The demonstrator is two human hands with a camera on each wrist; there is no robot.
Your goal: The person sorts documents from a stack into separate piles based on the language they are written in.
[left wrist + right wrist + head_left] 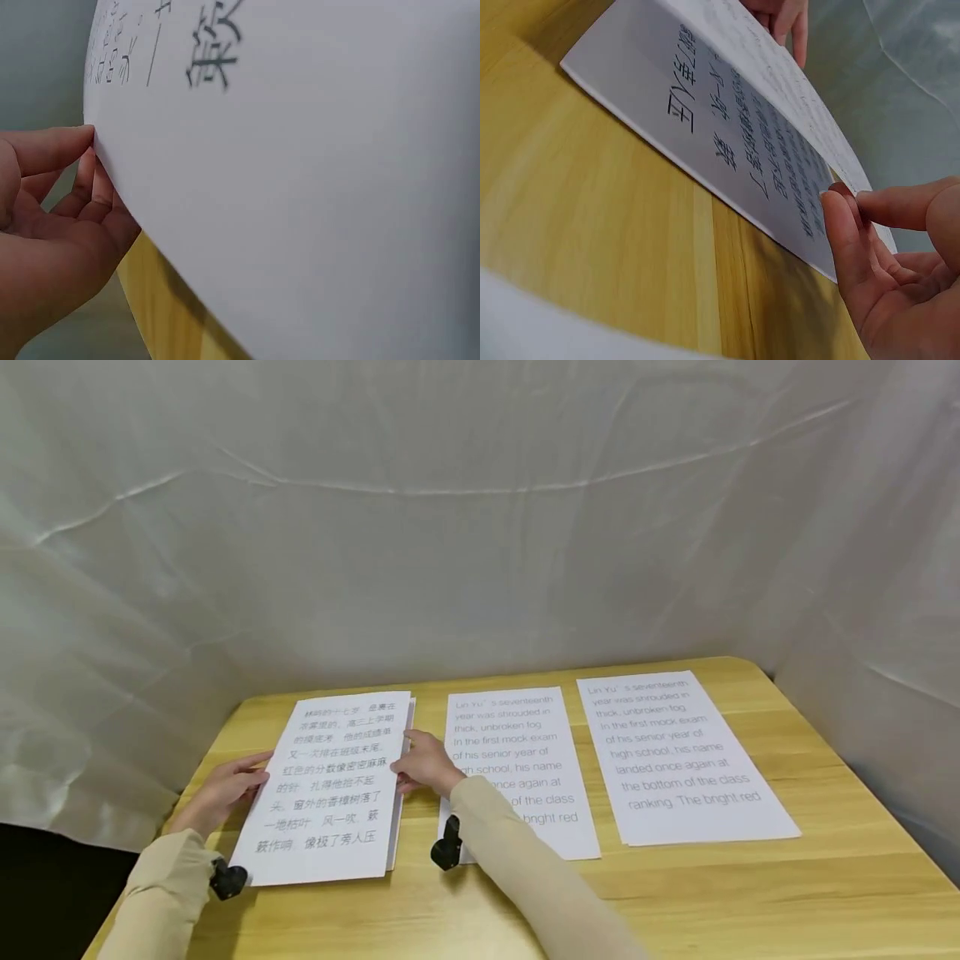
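Note:
A white sheet of paper (330, 785) printed with Chinese characters is held above the left part of the table. My left hand (225, 789) pinches its left edge between thumb and fingers, with the fingers under the paper in the left wrist view. At the right edge, my right hand (429, 762) pinches the same sheet between thumb and fingertips. Beneath lies a second Chinese-printed sheet (649, 97), mostly hidden in the head view except for a strip on the right. The right wrist view shows a gap between the two sheets, the upper one bowed.
Two sheets with English text lie on the wooden table (675, 893): a middle sheet (517, 718), partly covered by my right forearm, and a right sheet (675, 760). A grey fabric curtain (480, 568) hangs behind the table and along both sides.

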